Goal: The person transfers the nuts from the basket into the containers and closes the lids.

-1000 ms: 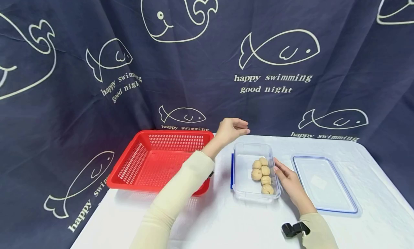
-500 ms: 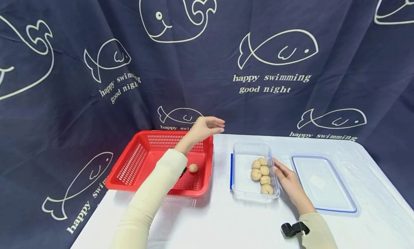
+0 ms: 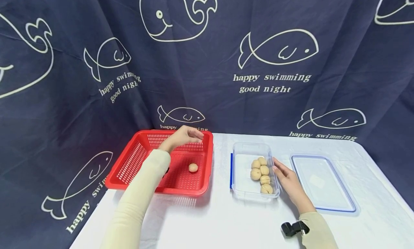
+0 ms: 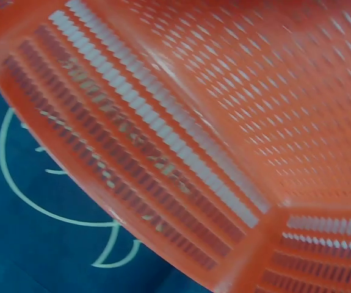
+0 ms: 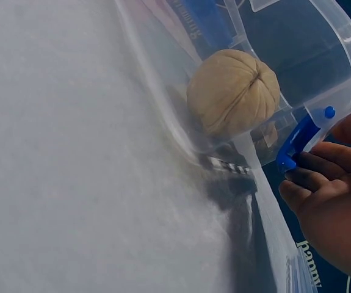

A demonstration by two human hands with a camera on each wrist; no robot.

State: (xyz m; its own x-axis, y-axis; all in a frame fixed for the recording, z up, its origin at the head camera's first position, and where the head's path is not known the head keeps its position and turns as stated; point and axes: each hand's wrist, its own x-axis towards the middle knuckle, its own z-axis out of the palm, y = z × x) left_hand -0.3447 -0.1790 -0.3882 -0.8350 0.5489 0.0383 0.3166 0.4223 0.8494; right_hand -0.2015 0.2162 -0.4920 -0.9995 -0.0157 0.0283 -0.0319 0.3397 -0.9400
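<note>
My left hand [image 3: 185, 135] hangs over the far part of the red basket [image 3: 208, 184], with its fingers loosely bent and nothing seen between them. A single walnut [image 3: 193, 167] lies on the basket floor. Only the basket's perforated wall [image 4: 132, 122] shows in the left wrist view; the hand is out of that frame. My right hand [image 3: 289, 182] holds the right side of a clear plastic container [image 3: 240, 188], thumb at the rim. Its fingers curl by a blue latch [image 5: 300, 140] in the right wrist view. Several walnuts [image 3: 255, 174] sit along the container's right half.
Right of the container lies its clear lid [image 3: 333, 184] with a blue seal. A white cloth [image 3: 207, 224] covers the table. Behind stands a dark blue curtain [image 3: 207, 76] with white fish and whale drawings. A blue side latch [image 3: 231, 171] hangs on the container's left.
My left hand has moved left, from above the gap beside the container to over the basket. The basket's walnut, first out of sight, now shows. The right hand has stayed put.
</note>
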